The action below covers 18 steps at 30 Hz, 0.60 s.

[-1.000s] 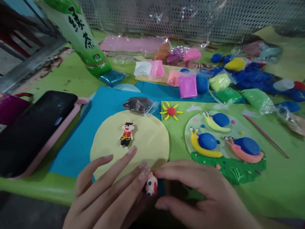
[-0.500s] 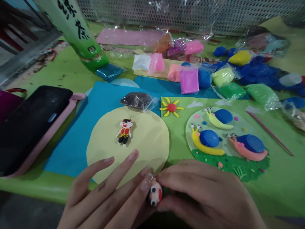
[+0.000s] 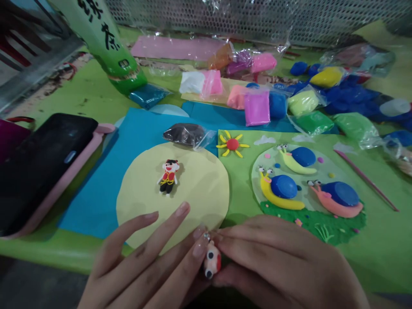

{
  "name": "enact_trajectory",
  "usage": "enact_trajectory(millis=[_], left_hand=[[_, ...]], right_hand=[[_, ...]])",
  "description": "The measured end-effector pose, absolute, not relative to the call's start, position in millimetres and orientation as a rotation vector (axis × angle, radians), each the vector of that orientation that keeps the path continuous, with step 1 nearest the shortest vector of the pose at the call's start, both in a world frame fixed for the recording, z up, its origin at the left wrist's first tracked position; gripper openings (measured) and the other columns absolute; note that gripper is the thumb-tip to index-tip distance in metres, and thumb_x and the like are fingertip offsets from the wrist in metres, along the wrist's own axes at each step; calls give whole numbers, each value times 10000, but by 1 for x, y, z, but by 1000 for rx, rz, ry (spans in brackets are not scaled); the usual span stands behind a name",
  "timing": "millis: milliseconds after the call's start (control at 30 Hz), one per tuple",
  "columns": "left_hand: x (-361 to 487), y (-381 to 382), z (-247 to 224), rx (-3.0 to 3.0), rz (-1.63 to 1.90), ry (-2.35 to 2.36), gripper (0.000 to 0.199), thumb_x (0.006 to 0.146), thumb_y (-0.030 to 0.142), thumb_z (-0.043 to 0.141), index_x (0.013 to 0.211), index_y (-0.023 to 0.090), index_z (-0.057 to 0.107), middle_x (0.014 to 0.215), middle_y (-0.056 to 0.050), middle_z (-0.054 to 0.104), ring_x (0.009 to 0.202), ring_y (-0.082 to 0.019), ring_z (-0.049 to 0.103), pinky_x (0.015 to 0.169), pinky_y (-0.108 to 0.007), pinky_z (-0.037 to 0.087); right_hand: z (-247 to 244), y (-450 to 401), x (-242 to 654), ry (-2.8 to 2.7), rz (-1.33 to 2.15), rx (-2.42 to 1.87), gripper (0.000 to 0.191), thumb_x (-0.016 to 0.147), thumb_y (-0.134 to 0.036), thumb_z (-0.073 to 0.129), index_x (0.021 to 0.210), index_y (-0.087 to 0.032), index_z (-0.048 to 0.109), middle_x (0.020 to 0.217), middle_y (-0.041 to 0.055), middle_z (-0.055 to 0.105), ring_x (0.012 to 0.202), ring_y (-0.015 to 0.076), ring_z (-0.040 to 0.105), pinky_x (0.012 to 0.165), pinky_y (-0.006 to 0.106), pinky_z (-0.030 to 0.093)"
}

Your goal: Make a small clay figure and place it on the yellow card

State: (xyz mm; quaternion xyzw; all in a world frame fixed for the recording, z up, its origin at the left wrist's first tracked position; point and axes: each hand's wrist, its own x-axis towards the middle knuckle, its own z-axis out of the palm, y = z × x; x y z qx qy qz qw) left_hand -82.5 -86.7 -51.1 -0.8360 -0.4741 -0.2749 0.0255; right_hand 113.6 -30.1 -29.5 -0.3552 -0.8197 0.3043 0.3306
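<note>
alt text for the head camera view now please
A person's left hand and right hand hold a small dark-eyed pinkish head. Beyond them, a little red-topped figure lies on a cream circle, beside a green sheet decorated with three blue-shelled snails.

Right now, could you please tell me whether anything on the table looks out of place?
One thing, perhaps: the dark bag lies on the blue sheet, overlapping the far edge of the yellow disc, away from the other packets. I see no spill.
</note>
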Motion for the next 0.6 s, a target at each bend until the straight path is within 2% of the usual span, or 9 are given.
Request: enact_trajectory(millis=[133,333,467,533,600], left_hand=[[-82,-85,-51,-2584,-860,-1485,186,862,125,588,1041,173,610,847,-5,741,1283,-139,460,1043,-382,374],[-83,-86,-48,-2616,-823,-1468,232,836,69,598,1047,165,605,829,-9,739,1277,-154,464,1016,-400,386],[-84,-79,-49,-2649,-886,-1441,285,813,34,580,1063,164,622,1011,-30,708,1213,-232,512,992,-446,393],[-84,-73,-52,-2612,-932,-1501,292,826,44,575,1084,174,621,1068,-30,673,1136,-229,537,927,-410,409],[-83,-68,-55,-2506,-951,-1641,295,849,62,564,1100,207,616,1021,-15,651,1035,-193,537,832,-349,403]], right_hand=[[-29,-30,114,-2164,785,-965,274,919,-384,533,823,-202,713,841,-50,743,690,89,681,671,165,534],[-29,-30,115,-2168,772,-955,229,927,-328,534,822,-205,696,819,-49,736,677,92,674,643,185,530],[-34,-27,117,-2214,680,-905,213,933,-312,525,853,-184,676,814,-29,730,677,97,667,637,198,531],[-39,-25,119,-2257,615,-911,211,939,-308,514,884,-172,665,837,-16,725,710,112,666,660,220,536],[-42,-24,121,-2295,566,-922,179,934,-281,523,925,-160,655,874,-10,722,755,124,666,685,239,538]])
